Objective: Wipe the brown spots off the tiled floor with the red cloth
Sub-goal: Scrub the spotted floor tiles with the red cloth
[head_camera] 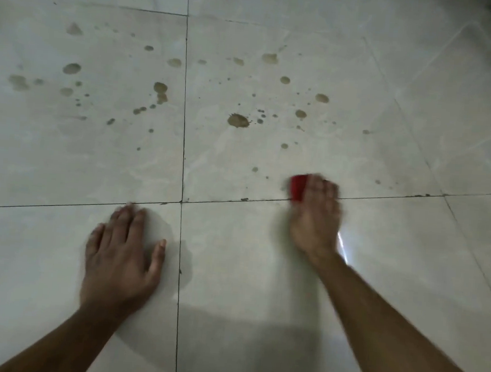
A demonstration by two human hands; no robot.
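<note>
red cloth (298,187) under right hand (316,218), on grout line (237,200).

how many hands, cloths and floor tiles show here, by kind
hands: 2, left flat on the floor, right with its grip on the cloth
red cloth: 1
tiles at least partly in view: about 9
brown spots: too many to count
total without spots: about 12
</note>
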